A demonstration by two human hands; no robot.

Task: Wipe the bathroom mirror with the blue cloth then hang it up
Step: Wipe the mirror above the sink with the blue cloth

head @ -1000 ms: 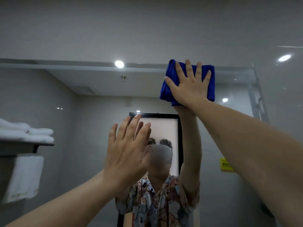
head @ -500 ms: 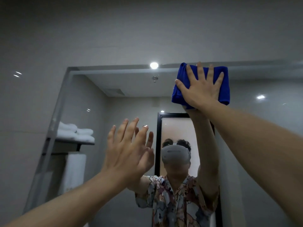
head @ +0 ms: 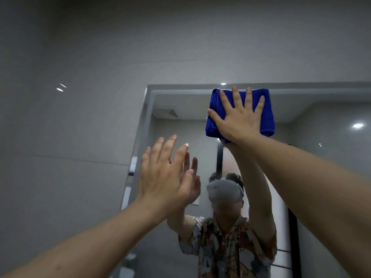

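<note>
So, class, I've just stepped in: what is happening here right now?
A person is wiping a bathroom mirror. The right hand presses a folded blue cloth flat against the glass near the mirror's top edge, fingers spread. The left hand is raised, open and holding nothing, near the mirror's left edge. The cloth has not been hung up yet.

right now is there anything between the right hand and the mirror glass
Yes. In the head view the folded blue cloth lies between the right hand and the mirror; the straight fingers press it flat near the top edge.
</note>
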